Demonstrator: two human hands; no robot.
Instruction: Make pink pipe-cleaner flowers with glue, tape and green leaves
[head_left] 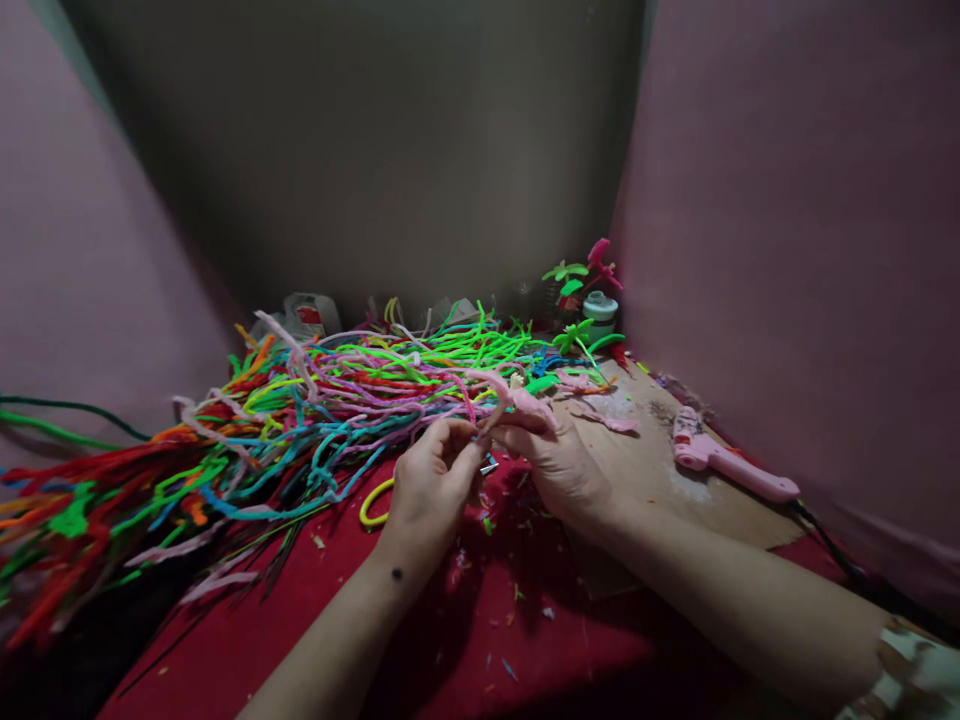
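Note:
My left hand [433,480] and my right hand [559,462] meet at the middle of the red cloth [480,630]. Both pinch a pink pipe cleaner [501,392] that curves up between the fingertips. My left fingers are curled round its near end. My right fingers press a pink folded piece [534,406] at its far end. A small metal tool tip [489,466] shows just below my left fingers. A big heap of pipe cleaners [300,420] in many colours lies to the left and behind the hands. A yellow loop [373,505] rests beside my left wrist.
A pink glue gun [720,460] lies on a wooden board [675,480] at the right, its cable running toward me. Finished pipe-cleaner flowers [581,275] and a small pale jar [600,306] stand at the back right. Pink walls close both sides. Scraps dot the cloth.

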